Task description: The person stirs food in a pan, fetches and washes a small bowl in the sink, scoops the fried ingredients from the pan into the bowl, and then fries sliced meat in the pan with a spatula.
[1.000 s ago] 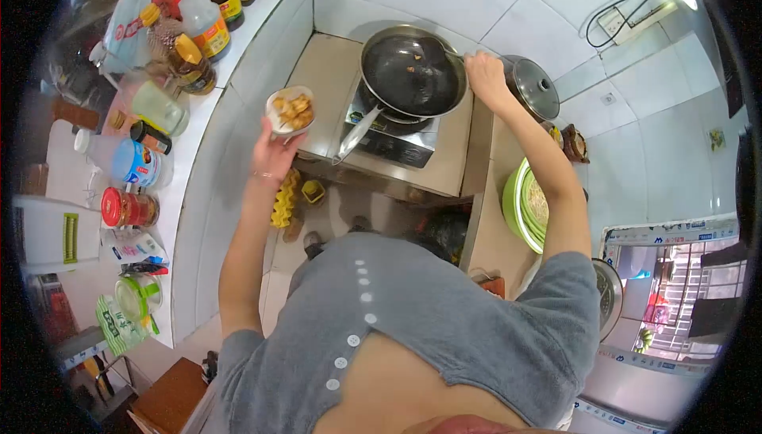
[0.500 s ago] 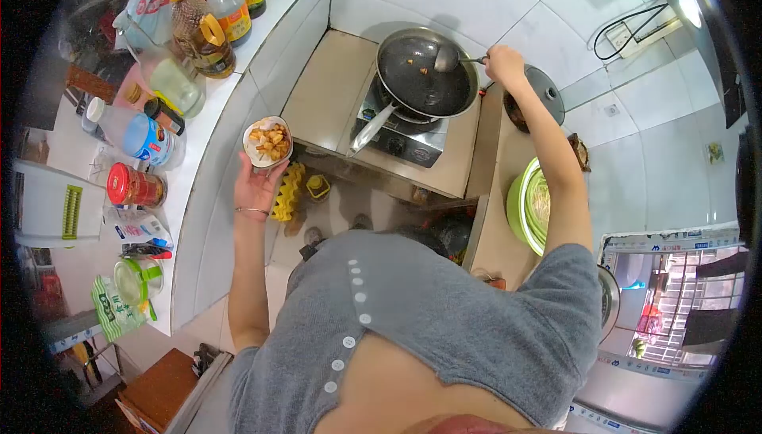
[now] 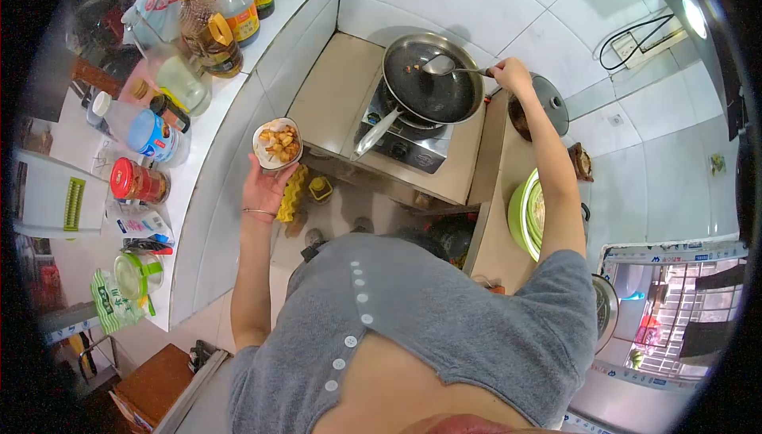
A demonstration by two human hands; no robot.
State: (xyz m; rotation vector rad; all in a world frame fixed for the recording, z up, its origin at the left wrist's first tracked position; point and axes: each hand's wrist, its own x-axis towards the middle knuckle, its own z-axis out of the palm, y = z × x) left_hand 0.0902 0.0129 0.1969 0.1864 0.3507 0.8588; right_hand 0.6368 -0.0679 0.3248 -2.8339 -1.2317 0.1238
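Observation:
My left hand [image 3: 264, 186] is closed round the underside of a small white bowl [image 3: 260, 145], held up left of the stove. Golden-brown chunks of food [image 3: 280, 143] fill much of the bowl. By its handle, my right hand [image 3: 511, 75] grips a metal spatula [image 3: 439, 65], whose rounded head is inside the dark frying pan [image 3: 436, 101]. A few small brown bits [image 3: 411, 68] lie in the pan near the spatula's head. The pan sits on a single-burner stove [image 3: 406, 145], with its handle [image 3: 378, 132] pointing toward the front left.
Bottles and jars, among them an oil bottle [image 3: 209, 33] and a red-lidded jar [image 3: 139, 180], line the white ledge [image 3: 184, 220] on the left. A lidded pot [image 3: 548, 101] and a green basin [image 3: 521, 216] stand on the right counter. Yellow egg trays [image 3: 290, 196] are below.
The spatula's head has moved left across the pan, toward the small bits. My left hand and the bowl sit slightly farther right and lower in view, which has itself shifted a little.

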